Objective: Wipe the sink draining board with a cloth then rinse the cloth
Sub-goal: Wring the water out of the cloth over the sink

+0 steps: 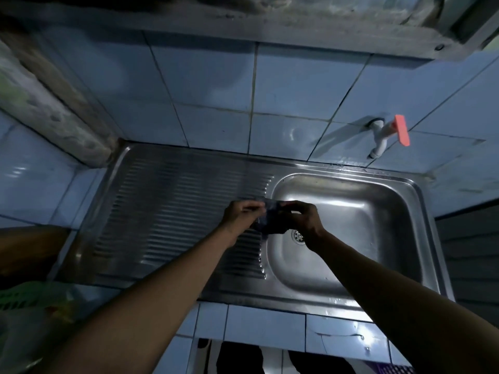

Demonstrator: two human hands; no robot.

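Note:
A small dark cloth (271,218) hangs bunched between both hands, above the edge where the ribbed steel draining board (175,211) meets the sink basin (351,225). My left hand (241,214) pinches the cloth's left side. Its right side is gripped by my right hand (303,218), fingers curled over the top. The cloth's lower part is dark and hard to make out. The drain (297,236) shows just below my right hand.
A white wall tap with an orange-red handle (388,133) sticks out of the blue tiles above the basin's far right. A rough concrete post (54,103) stands at the far left. Green plastic items (32,298) lie at the lower left.

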